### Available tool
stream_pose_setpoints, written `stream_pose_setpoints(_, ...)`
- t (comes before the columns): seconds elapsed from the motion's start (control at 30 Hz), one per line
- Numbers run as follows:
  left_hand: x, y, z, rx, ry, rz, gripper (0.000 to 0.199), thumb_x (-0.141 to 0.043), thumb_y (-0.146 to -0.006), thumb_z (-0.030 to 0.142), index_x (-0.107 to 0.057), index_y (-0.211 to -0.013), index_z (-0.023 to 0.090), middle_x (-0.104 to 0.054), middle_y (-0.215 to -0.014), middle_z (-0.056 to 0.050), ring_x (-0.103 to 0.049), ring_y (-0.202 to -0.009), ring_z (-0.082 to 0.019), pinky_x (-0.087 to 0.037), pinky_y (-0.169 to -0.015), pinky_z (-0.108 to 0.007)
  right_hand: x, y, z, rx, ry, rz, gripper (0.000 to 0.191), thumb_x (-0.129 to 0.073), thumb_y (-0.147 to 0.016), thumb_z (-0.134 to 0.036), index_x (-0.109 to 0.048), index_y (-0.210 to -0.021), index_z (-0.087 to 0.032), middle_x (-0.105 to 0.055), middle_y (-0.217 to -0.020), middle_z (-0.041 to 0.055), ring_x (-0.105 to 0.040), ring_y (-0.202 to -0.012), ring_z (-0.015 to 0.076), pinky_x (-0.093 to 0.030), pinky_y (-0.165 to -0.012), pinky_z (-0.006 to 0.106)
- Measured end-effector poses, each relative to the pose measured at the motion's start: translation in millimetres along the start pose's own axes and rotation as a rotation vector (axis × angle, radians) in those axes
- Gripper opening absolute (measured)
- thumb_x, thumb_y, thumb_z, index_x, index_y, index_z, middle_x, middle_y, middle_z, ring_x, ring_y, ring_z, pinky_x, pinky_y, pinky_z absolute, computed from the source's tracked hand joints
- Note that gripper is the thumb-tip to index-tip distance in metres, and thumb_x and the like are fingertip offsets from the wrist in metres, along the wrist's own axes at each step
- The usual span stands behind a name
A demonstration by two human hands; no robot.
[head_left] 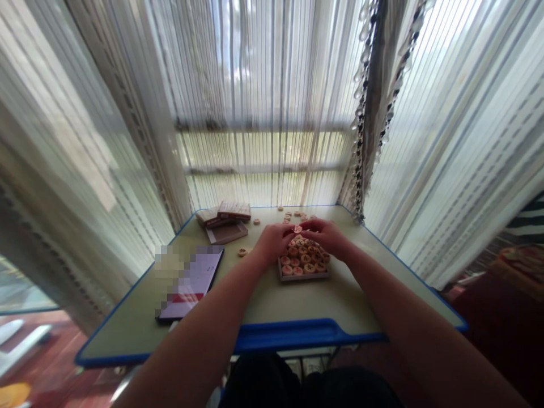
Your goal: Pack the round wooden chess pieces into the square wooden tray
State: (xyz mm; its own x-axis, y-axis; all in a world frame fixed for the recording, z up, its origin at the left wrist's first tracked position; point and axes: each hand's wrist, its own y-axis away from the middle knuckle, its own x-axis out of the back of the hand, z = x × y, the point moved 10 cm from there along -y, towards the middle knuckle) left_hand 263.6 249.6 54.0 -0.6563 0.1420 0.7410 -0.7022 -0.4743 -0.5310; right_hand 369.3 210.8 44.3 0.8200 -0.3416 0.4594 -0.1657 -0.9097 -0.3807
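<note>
Above the far part of a shallow box (pixel 305 277), a round wooden piece with a red mark (pixel 298 229) is held between both hands. My left hand (pixel 276 241) pinches its left side with closed fingers. From the right, the fingertips of my right hand (pixel 325 235) close on the same piece. Rows of round pieces with carved red or dark characters (pixel 305 259) fill the visible part of the box. More loose round pieces (pixel 297 214) lie behind the hands, partly hidden by them.
A tablet (pixel 193 283) lies at the left of the blue-edged table (pixel 280 306). Behind it are an open box part (pixel 227 232) and stacked small boxes (pixel 233 210). Single pieces (pixel 242 253) lie left of the hands. Curtains (pixel 263 85) hang behind the table.
</note>
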Motion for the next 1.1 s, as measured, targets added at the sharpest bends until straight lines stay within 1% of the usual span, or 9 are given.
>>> stream_pose_setpoints(0.07, 1.0, 0.1, -1.9, 0.018, 0.02, 0.018, 0.026, -0.051, -0.082, 0.03, -0.067, -0.1, 0.022, -0.07, -0.093, -0.003, -0.062, -0.085, -0.016, -0.046, -0.081, -0.026, 1.1, 0.5, -1.5, -0.002, 0.005, 0.008, 0.028, -0.065, -0.068, -0.034, -0.067, -0.088, -0.014, -0.068, -0.084, 0.0064, -0.06, -0.076, 0.0157, -0.047, -0.072, 0.029)
stream_pose_setpoints(0.2, 2.1, 0.8, -4.0, 0.052, 0.058, 0.035, 0.027, -0.054, -0.08, 0.032, -0.066, -0.101, 0.02, -0.07, -0.09, -0.003, -0.063, -0.079, -0.015, -0.047, -0.076, -0.024, 1.5, 0.7, -2.5, 0.009, 0.043, 0.014, 0.03, -0.065, -0.068, -0.035, -0.067, -0.09, -0.015, -0.067, -0.085, 0.0061, -0.058, -0.069, 0.0137, -0.047, -0.065, 0.027)
stream_pose_setpoints(0.37, 3.1, 2.0, -1.6, 0.033, 0.064, 0.036, 0.027, -0.053, -0.08, 0.034, -0.067, -0.098, 0.019, -0.07, -0.086, -0.003, -0.063, -0.075, -0.014, -0.047, -0.072, -0.024, 1.6, 0.1, -3.9, 0.036, 0.094, 0.011, 0.03, -0.065, -0.068, -0.036, -0.067, -0.089, -0.015, -0.067, -0.083, 0.0055, -0.056, -0.065, 0.0122, -0.046, -0.062, 0.026)
stream_pose_setpoints(0.57, 2.6, 2.6, 0.1, 0.019, 0.028, 0.029, 0.028, -0.053, -0.08, 0.034, -0.067, -0.098, 0.019, -0.069, -0.084, -0.003, -0.062, -0.075, -0.014, -0.047, -0.072, -0.024, 1.2, -0.5, -4.9, 0.068, 0.171, 0.0, 0.029, -0.064, -0.069, -0.039, -0.067, -0.086, -0.016, -0.066, -0.08, 0.0049, -0.054, -0.063, 0.0119, -0.045, -0.059, 0.025)
stream_pose_setpoints(0.73, 2.1, 3.9, 3.5, 0.012, 0.017, 0.015, 0.03, -0.051, -0.08, 0.036, -0.066, -0.099, 0.018, -0.069, -0.082, -0.004, -0.061, -0.073, -0.014, -0.047, -0.071, -0.025, 1.2, -0.6, -4.5, 0.064, 0.207, -0.004, 0.031, -0.062, -0.069, -0.041, -0.067, -0.086, -0.015, -0.065, -0.078, 0.0046, -0.055, -0.064, 0.0124, -0.044, -0.058, 0.024)
stream_pose_setpoints(0.87, 0.1, 4.3, 2.9, 0.013, -0.022, 0.005, 0.028, -0.052, -0.076, 0.025, -0.066, -0.099, 0.018, -0.069, -0.083, -0.003, -0.061, -0.075, -0.014, -0.047, -0.073, -0.025, -0.6, 0.4, -7.4, 0.075, 0.25, -0.006, 0.028, -0.061, -0.071, -0.039, -0.067, -0.083, -0.015, -0.064, -0.075, 0.0039, -0.054, -0.063, 0.0116, -0.042, -0.057, 0.023)
stream_pose_setpoints(0.97, -0.1, 4.3, 1.8, 0.014, -0.09, -0.001, 0.027, -0.05, -0.072, 0.018, -0.069, -0.092, 0.019, -0.069, -0.084, -0.003, -0.061, -0.077, -0.015, -0.047, -0.075, -0.025, -5.7, 1.9, -8.9, 0.103, 0.326, -0.026, 0.023, -0.063, -0.069, -0.035, -0.066, -0.079, -0.015, -0.063, -0.073, 0.0032, -0.052, -0.061, 0.0109, -0.041, -0.057, 0.023)
stream_pose_setpoints(1.1, 6.0, 4.1, -5.7, 0.094, -0.157, 0.024, 0.029, -0.047, -0.071, 0.014, -0.071, -0.087, 0.019, -0.07, -0.081, -0.002, -0.062, -0.077, -0.015, -0.047, -0.076, -0.025, -14.7, 5.1, -6.1, 0.092, 0.383, -0.095, 0.025, -0.065, -0.066, -0.035, -0.066, -0.081, -0.015, -0.063, -0.074, 0.0028, -0.051, -0.061, 0.0108, -0.039, -0.056, 0.022)
